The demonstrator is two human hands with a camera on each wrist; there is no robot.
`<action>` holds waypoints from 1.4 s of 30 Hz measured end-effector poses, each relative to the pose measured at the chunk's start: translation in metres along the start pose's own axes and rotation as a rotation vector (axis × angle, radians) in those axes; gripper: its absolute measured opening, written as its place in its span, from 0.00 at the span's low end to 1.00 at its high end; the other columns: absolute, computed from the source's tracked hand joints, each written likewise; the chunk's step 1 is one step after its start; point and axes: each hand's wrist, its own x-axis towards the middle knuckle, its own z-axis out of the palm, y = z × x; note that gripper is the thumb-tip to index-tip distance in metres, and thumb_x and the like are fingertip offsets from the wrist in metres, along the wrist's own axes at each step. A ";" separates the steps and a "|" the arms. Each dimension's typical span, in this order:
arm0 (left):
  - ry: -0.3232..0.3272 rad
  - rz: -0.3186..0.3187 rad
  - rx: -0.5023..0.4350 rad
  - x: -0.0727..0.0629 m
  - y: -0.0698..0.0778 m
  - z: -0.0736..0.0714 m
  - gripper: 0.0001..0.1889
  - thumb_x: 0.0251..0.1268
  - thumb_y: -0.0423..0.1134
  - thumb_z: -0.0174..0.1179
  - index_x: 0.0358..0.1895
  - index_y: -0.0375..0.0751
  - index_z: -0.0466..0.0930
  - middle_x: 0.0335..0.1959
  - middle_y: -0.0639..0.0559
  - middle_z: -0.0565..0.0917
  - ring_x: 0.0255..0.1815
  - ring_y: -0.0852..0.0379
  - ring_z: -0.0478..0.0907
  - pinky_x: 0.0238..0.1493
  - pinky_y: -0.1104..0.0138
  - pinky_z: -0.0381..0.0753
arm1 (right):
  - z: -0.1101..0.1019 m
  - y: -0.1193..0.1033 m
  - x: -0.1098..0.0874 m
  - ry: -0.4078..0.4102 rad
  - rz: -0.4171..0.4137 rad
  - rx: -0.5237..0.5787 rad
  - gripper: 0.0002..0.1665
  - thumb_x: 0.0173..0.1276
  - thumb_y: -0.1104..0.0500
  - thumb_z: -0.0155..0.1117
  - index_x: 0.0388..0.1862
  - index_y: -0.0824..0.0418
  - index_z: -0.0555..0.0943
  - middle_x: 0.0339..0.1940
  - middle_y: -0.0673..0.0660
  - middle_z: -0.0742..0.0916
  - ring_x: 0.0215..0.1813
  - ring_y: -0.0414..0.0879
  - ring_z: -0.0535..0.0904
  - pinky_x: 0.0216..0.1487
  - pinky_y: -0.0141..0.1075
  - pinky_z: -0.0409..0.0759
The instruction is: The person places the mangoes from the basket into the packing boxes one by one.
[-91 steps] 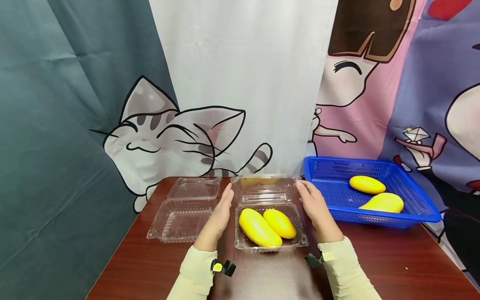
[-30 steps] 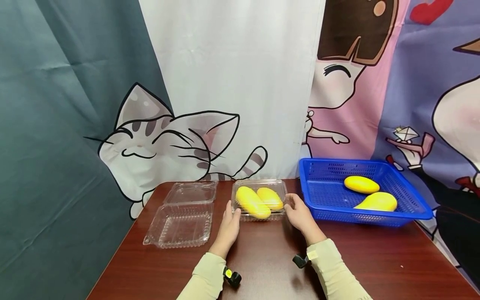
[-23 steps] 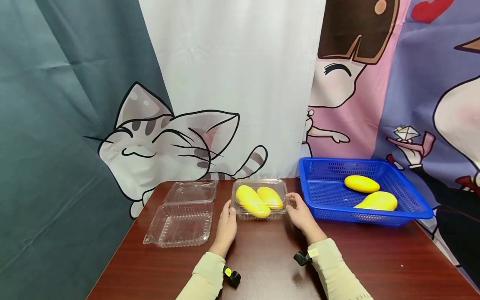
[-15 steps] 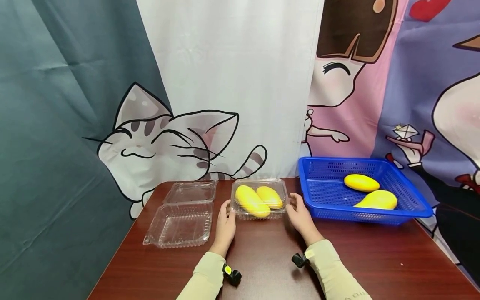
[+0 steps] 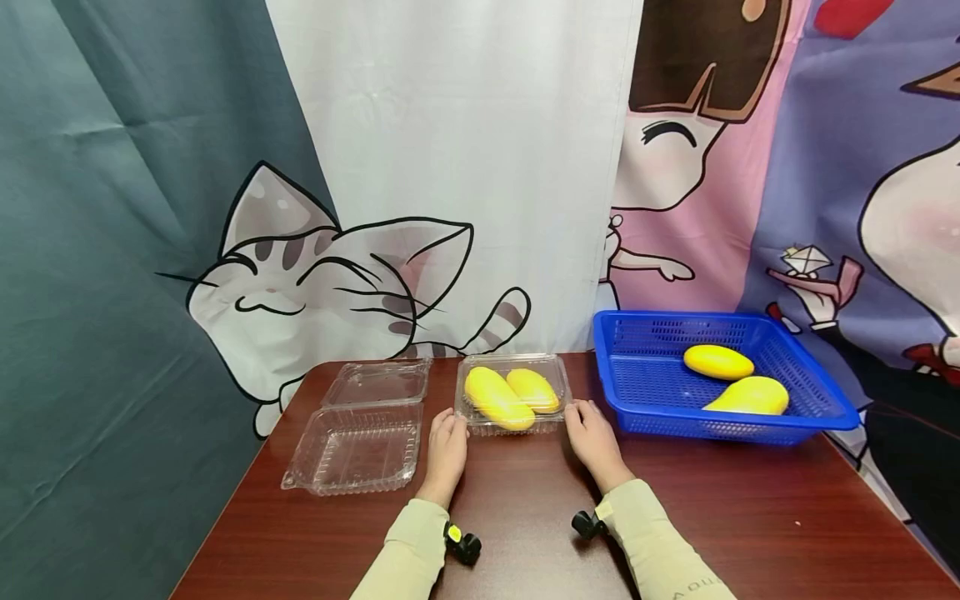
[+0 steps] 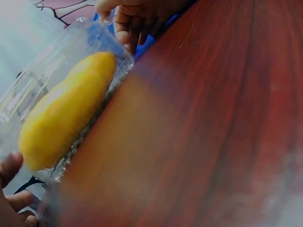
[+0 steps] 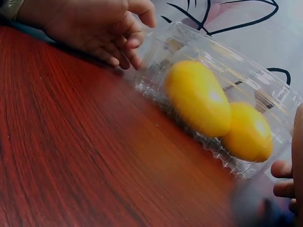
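A clear plastic clamshell box stands near the far edge of the table, its lid down over two yellow mangoes. My left hand is at its front left corner; thumb and bent fingers pinch the rim there. At the front right corner my right hand does the same, fingers curled at the edge. In the right wrist view the left hand shows beside the box, with the mangoes lying side by side under the lid. The left wrist view shows the right hand at the opposite corner.
To the left, a second clamshell box lies with its lid folded back. A blue plastic basket at the right holds two more mangoes. Behind the brown table hangs a printed curtain.
Three seconds ago the lid stood up; now it is down over the mangoes, and the box sits farther back. Lately both hands have shifted to the front corners, their fingers bending.
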 end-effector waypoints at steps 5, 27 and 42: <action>-0.002 -0.039 -0.148 0.002 0.002 0.000 0.12 0.63 0.30 0.51 0.23 0.25 0.75 0.65 0.33 0.74 0.69 0.36 0.68 0.66 0.45 0.65 | 0.002 0.000 0.003 0.017 -0.017 0.049 0.22 0.76 0.54 0.49 0.43 0.70 0.84 0.60 0.65 0.83 0.65 0.61 0.76 0.65 0.53 0.71; -0.054 -0.105 -0.268 -0.001 0.002 -0.003 0.14 0.64 0.29 0.49 0.22 0.23 0.74 0.76 0.43 0.67 0.82 0.41 0.47 0.75 0.44 0.52 | 0.001 -0.002 0.000 0.006 -0.022 0.280 0.19 0.73 0.62 0.52 0.23 0.70 0.78 0.64 0.66 0.80 0.68 0.61 0.73 0.63 0.52 0.69; -0.003 -0.104 -0.160 0.001 -0.001 -0.001 0.15 0.67 0.32 0.50 0.21 0.29 0.75 0.68 0.42 0.75 0.70 0.39 0.69 0.62 0.49 0.66 | 0.006 0.001 -0.002 0.130 0.000 0.201 0.17 0.74 0.59 0.55 0.29 0.70 0.79 0.51 0.67 0.85 0.58 0.61 0.78 0.61 0.52 0.71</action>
